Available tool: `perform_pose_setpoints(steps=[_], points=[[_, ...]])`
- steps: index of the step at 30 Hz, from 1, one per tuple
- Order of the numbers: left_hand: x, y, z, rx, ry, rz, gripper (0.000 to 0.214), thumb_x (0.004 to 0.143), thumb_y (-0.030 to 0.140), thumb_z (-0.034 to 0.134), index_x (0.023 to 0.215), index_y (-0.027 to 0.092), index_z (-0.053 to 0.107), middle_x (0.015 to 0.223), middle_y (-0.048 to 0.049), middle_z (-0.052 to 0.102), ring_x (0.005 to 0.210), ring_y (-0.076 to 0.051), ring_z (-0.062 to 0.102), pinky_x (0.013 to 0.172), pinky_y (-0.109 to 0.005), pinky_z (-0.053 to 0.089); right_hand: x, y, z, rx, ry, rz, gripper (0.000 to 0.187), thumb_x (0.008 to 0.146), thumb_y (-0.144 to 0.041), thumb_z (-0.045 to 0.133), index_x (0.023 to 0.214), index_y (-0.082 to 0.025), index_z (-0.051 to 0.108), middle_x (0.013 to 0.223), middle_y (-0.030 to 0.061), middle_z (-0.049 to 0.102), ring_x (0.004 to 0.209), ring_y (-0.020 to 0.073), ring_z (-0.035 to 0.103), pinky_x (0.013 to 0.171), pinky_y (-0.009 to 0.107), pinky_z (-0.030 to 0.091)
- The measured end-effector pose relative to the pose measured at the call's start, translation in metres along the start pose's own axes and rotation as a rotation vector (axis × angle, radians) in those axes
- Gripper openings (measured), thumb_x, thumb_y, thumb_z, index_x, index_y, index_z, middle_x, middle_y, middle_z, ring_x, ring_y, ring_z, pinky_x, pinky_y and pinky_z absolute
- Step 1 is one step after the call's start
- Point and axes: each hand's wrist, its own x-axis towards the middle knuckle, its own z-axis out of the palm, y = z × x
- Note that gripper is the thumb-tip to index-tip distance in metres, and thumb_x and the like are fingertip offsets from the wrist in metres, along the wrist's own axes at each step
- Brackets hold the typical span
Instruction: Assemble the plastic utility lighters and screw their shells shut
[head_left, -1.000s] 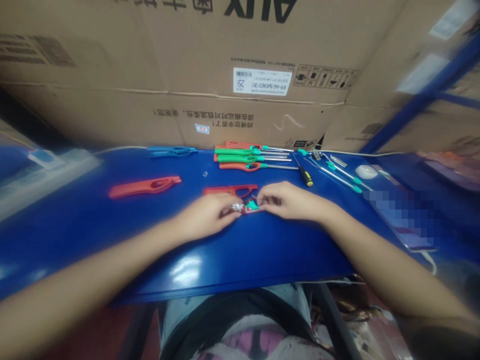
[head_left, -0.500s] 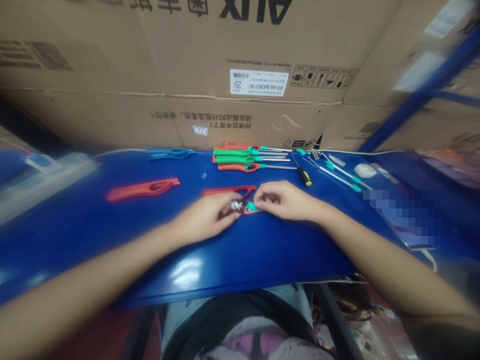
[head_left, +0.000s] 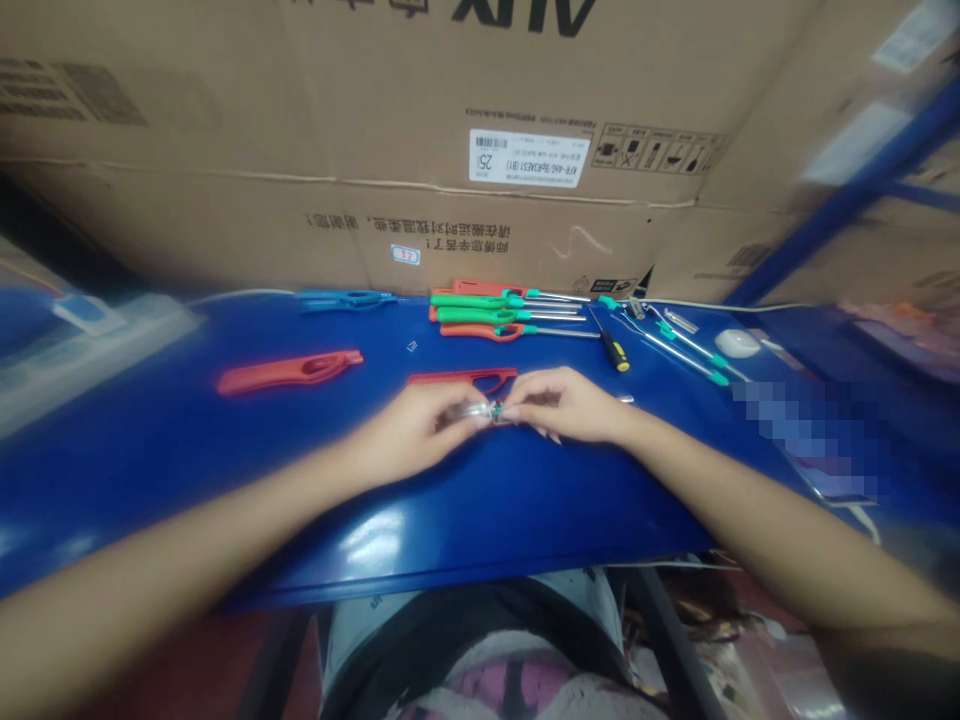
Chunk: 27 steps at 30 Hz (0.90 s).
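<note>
My left hand (head_left: pixel 409 432) and my right hand (head_left: pixel 566 404) meet at the middle of the blue table (head_left: pixel 187 450). Both pinch a small clear and silver part (head_left: pixel 484 410) with a bit of green on it. It lies on a red lighter shell, mostly hidden under my fingers. Another red lighter shell (head_left: pixel 465 379) lies just behind my hands. Both hands have their fingers closed.
A red shell (head_left: pixel 289 371) lies at the left, a blue one (head_left: pixel 345 298) behind it. Green and red long lighters (head_left: pixel 495 312) are stacked at the back, with a screwdriver (head_left: pixel 611 346) and metal tubes with green tips (head_left: pixel 686 348) to the right. Large cardboard boxes (head_left: pixel 420 150) wall the back.
My right hand has slid left, closing on the left hand. The green piece and red shell between them are now mostly covered by my fingers.
</note>
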Motion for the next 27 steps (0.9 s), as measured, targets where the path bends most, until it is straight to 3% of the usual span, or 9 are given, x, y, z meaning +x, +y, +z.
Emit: perform_pose_setpoints(steps=[4, 11, 27], points=[[0.0018, -0.003, 0.0006, -0.034, 0.01, 0.011, 0.026, 0.095, 0.038, 0.059, 0.106, 0.018, 0.072, 0.1, -0.0041, 0.077, 0.087, -0.018, 0.07, 0.077, -0.025, 0.052, -0.0016, -0.0027, 0.0002, -0.023, -0.057, -0.026, 0.032, 0.088, -0.045, 0.07, 0.092, -0.012, 0.073, 0.08, 0.0023, 0.065, 0.052, 0.0066, 0.056, 0.042, 0.019, 0.049], [0.0034, -0.0068, 0.0038, -0.051, 0.035, -0.016, 0.029, 0.092, 0.038, 0.064, 0.107, 0.017, 0.075, 0.1, -0.0047, 0.078, 0.084, -0.018, 0.071, 0.079, -0.027, 0.054, -0.0008, 0.0002, 0.0005, -0.029, -0.041, -0.002, 0.036, 0.087, -0.048, 0.071, 0.091, -0.013, 0.073, 0.064, -0.0016, 0.06, 0.045, 0.006, 0.051, 0.041, 0.018, 0.044], [0.0041, -0.0071, 0.0045, -0.084, 0.027, -0.022, 0.029, 0.092, 0.038, 0.064, 0.107, 0.016, 0.076, 0.102, -0.0059, 0.079, 0.085, -0.019, 0.072, 0.082, -0.028, 0.056, -0.0004, 0.0023, -0.0005, -0.05, -0.049, -0.008, 0.038, 0.088, -0.05, 0.068, 0.093, -0.012, 0.073, 0.068, -0.0004, 0.062, 0.047, 0.0061, 0.052, 0.044, 0.019, 0.044]])
